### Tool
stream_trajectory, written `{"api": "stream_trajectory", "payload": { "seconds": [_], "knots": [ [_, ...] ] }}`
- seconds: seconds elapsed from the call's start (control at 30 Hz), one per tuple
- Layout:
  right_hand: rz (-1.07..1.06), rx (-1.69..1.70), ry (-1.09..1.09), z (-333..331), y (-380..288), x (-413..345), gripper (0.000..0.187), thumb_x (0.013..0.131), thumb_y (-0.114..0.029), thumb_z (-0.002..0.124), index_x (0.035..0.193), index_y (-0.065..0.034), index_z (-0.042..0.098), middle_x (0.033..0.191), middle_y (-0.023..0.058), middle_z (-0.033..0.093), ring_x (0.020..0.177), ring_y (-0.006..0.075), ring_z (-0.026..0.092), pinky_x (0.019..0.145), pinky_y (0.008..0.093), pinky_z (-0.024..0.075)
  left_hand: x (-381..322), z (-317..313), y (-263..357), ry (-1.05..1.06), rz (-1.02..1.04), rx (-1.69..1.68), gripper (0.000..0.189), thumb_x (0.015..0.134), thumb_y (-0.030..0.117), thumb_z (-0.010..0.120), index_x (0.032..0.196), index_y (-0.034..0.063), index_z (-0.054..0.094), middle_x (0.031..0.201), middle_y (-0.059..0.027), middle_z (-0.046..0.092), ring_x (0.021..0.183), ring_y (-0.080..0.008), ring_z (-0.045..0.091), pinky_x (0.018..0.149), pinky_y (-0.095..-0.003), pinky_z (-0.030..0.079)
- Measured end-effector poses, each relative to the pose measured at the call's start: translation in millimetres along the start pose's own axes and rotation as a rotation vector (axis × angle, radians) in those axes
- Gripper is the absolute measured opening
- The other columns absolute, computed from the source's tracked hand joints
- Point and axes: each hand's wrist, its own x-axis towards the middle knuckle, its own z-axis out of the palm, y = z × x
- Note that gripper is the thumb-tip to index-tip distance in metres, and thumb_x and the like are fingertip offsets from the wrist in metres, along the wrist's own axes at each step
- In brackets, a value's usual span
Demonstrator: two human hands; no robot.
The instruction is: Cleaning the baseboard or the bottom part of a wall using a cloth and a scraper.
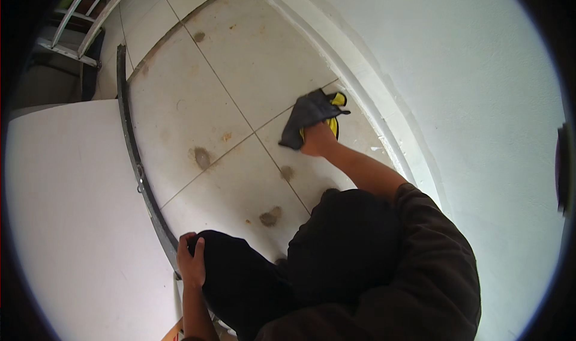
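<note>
My right hand (pixel 318 138) presses a grey and yellow cloth (pixel 310 109) with dark edging onto the tiled floor (pixel 216 111). The cloth covers most of the fingers. It lies close to the white skirting along the wall, near a tile joint. My left hand (pixel 192 262) rests on my left knee in black trousers (pixel 243 269), with the thumb apart from the fingers and no loose thing in it. Several dark round stains, one of them a grey-brown stain (pixel 202 157), mark the tiles, along with small orange-brown spots.
A pale wall (pixel 472 93) with a stepped white skirting (pixel 360 93) bounds the right side. On the left, a dark metal strip (pixel 130 138) runs along a white panel (pixel 81 197). A paint-marked metal ladder (pixel 96 30) stands at the upper left.
</note>
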Motion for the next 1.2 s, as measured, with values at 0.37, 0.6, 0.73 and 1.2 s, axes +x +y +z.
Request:
{"api": "stream_trajectory", "payload": {
  "seconds": [0.37,0.6,0.73,1.2],
  "knots": [
    [0.083,0.046,0.227,-40,-16,-10,0.083,0.086,-0.064,0.052,0.126,0.0091,0.054,0.135,0.0271,0.049,0.133,0.0391,0.039,0.115,0.058,0.0191,-10,1,20,0.054,0.085,0.085,0.036,0.092,0.027,0.062,0.114,-0.0008,0.058,0.109,-0.0189,0.065,0.106,-0.0344,0.061,0.096,-0.0399,0.045],
    [-0.324,0.051,0.039,21,-53,-116,0.079,0.084,-0.06,0.058,0.124,0.0081,0.053,0.133,0.0237,0.049,0.133,0.04,0.037,0.114,0.0555,0.024,-53,-5,17,0.054,0.221,0.13,0.045,0.091,0.026,0.061,0.127,0.0003,0.05,0.131,-0.0188,0.053,0.123,-0.035,0.049,0.106,-0.0447,0.036],
    [-0.206,0.013,0.217,26,-41,-138,0.07,0.086,-0.052,0.062,0.12,0.0084,0.054,0.126,0.0259,0.051,0.125,0.0423,0.042,0.109,0.0524,0.0318,-113,-9,4,0.046,0.343,0.196,0.053,0.09,0.031,0.06,0.128,-0.002,0.047,0.137,-0.0211,0.046,0.129,-0.0383,0.042,0.11,-0.0505,0.029],
    [0.416,-0.019,0.482,-56,29,-10,0.065,0.088,-0.052,0.059,0.126,0.0007,0.051,0.131,0.0212,0.047,0.123,0.0357,0.041,0.1,0.0527,0.0363,-115,-4,-2,0.046,0.246,0.062,0.052,0.093,0.036,0.053,0.13,0.0006,0.045,0.143,-0.0206,0.039,0.134,-0.0375,0.037,0.113,-0.0493,0.025]
  ]
}}
